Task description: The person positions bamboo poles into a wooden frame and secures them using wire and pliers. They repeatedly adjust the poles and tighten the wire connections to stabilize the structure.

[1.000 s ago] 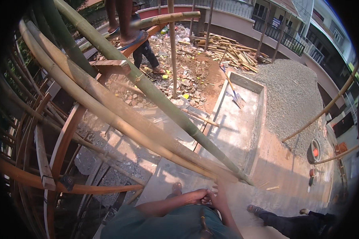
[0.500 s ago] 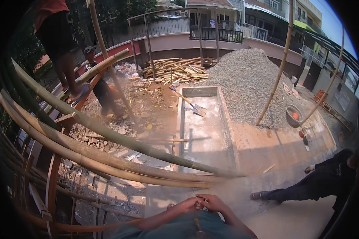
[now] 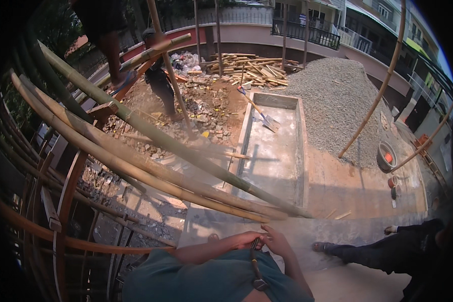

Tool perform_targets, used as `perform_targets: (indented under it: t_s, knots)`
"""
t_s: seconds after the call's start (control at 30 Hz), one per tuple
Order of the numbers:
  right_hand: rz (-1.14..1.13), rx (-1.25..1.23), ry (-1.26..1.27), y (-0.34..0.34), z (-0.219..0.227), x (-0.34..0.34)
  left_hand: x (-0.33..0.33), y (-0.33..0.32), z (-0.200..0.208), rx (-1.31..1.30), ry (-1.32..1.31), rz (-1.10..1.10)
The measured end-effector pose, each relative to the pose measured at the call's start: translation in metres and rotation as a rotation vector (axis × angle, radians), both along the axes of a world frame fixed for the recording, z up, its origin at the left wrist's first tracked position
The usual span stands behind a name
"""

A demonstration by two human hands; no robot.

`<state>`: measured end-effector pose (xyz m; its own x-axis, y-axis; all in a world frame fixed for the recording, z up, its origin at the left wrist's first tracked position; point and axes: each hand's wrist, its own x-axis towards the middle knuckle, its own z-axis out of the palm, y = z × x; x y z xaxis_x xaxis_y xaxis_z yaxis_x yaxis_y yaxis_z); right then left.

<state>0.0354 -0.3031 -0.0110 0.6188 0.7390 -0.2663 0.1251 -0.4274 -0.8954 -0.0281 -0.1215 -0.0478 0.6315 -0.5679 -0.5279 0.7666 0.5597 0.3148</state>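
Note:
Close to my body, my left hand (image 3: 247, 240) is closed around something small and dark that I cannot make out. My right hand (image 3: 278, 242) meets it fingertip to fingertip, its fingers stretched out and apart. Below the hands a slim tool with a dark rounded head (image 3: 259, 284) hangs against my green shirt (image 3: 201, 277); its kind is unclear, and its upper end runs up toward my left hand. Long bamboo poles (image 3: 171, 173) slant past just beyond my hands.
Below lies a concrete-walled pit (image 3: 303, 151) with a shovel (image 3: 270, 122) in it. Gravel (image 3: 332, 100) is heaped beyond. One person (image 3: 387, 241) stands at right; others (image 3: 161, 83) are at far left. A bucket (image 3: 386, 153) and stacked timber (image 3: 254, 70) lie farther off.
My view has tilted down and turned left, showing more of my shirt and the hanging tool. My right hand's fingers have lifted and spread a little.

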Motion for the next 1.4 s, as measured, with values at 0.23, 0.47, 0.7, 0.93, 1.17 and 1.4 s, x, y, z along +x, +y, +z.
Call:
perform_targets:
  t_s: [0.23, 0.47, 0.7, 0.93, 1.17, 1.4]
  knots:
    - [-0.164, -0.019, 0.004, 0.025, 0.008, -0.008, -0.006, 0.018, -0.014, -0.045, 0.031, 0.132]
    - [-0.111, -0.234, -0.273, 0.052, -0.003, -0.004, -0.004, 0.044, -0.033, 0.055, 0.05, 0.507]
    - [0.047, -0.278, -0.014, 0.079, -0.003, -0.001, -0.008, 0.061, -0.038, -0.235, -0.186, 0.354]
    - [0.033, -0.092, -0.396, 0.074, -0.035, 0.008, -0.006, 0.069, 0.0, 0.264, -0.019, 0.315]
    - [-0.038, -0.136, -0.117, 0.076, -0.012, 0.017, -0.001, 0.087, -0.022, 0.473, -0.249, 0.153]
    - [-0.086, -0.006, 0.142, 0.088, -0.04, 0.009, 0.002, 0.082, 0.002, 0.553, -0.216, 0.309]
